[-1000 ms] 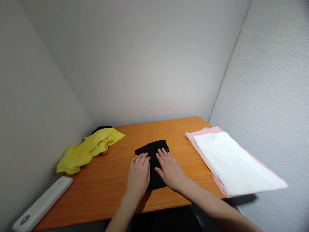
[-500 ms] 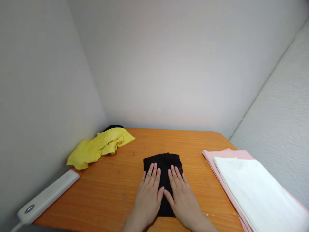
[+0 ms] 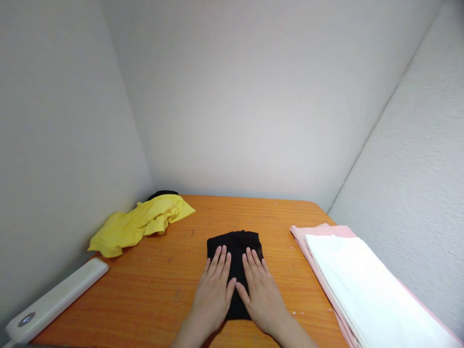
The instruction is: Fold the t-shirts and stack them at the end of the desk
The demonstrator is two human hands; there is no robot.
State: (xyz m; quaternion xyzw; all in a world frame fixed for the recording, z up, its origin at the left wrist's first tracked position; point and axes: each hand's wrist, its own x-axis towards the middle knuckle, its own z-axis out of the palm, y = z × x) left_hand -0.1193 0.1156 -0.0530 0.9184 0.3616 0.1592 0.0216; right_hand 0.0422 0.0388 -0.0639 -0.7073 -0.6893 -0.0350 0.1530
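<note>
A black cloth (image 3: 236,241), folded into a compact rectangle, lies on the wooden table (image 3: 152,290) in front of me. My left hand (image 3: 215,290) rests flat on its left part, fingers stretched out and pointing away from me. On the right part lies my right hand (image 3: 261,292), also flat with the fingers extended. Both thumbs point inward and come close together over the middle of the cloth. A small reddish mark shows at the cloth's right edge, beside my right fingers. The hands cover much of the cloth's sides.
At the back left a crumpled yellow garment (image 3: 141,224) lies against the wall, with a black cloth (image 3: 163,193) behind it. A white power strip (image 3: 60,297) runs along the left edge. To the right, folded white fabric (image 3: 362,285) lies on pink fabric (image 3: 326,230).
The camera view has turned slightly to the right, so everything sits further left. Both hands stay flat on the black cloth, with no clear movement over it.
</note>
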